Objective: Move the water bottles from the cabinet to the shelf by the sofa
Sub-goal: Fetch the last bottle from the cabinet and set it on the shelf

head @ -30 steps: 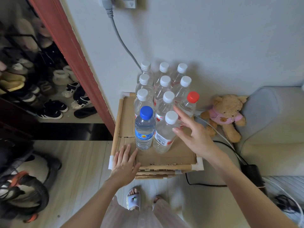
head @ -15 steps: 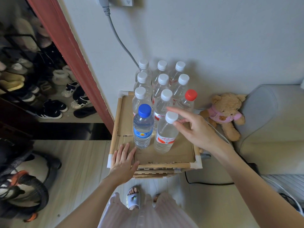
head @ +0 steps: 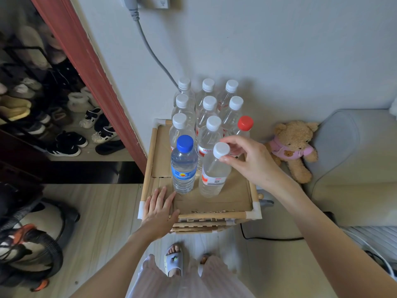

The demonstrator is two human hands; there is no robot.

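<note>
Several clear water bottles stand in rows on the cardboard top of a small wooden shelf point(head: 240, 198) against the wall. Most have white caps; one at the right has a red cap point(head: 245, 123), one at the front left a blue cap point(head: 184, 166). My right hand point(head: 247, 160) pinches the white cap of the front bottle point(head: 213, 173), thumb and fingertips curled round it. That bottle stands on the shelf, tilted slightly. My left hand point(head: 159, 208) rests flat on the shelf's front left corner, fingers straight, just below the blue-capped bottle.
A teddy bear point(head: 293, 147) sits on the floor right of the shelf, against a grey sofa point(head: 354, 160). Cables run along the floor and up the wall point(head: 154, 54). A shoe rack point(head: 64, 125) lies to the left, a vacuum cleaner point(head: 28, 239) at lower left.
My right hand has risen from the bottle's side to its cap and closed on it. The bottle has shifted slightly. My left hand has stayed on the shelf corner.
</note>
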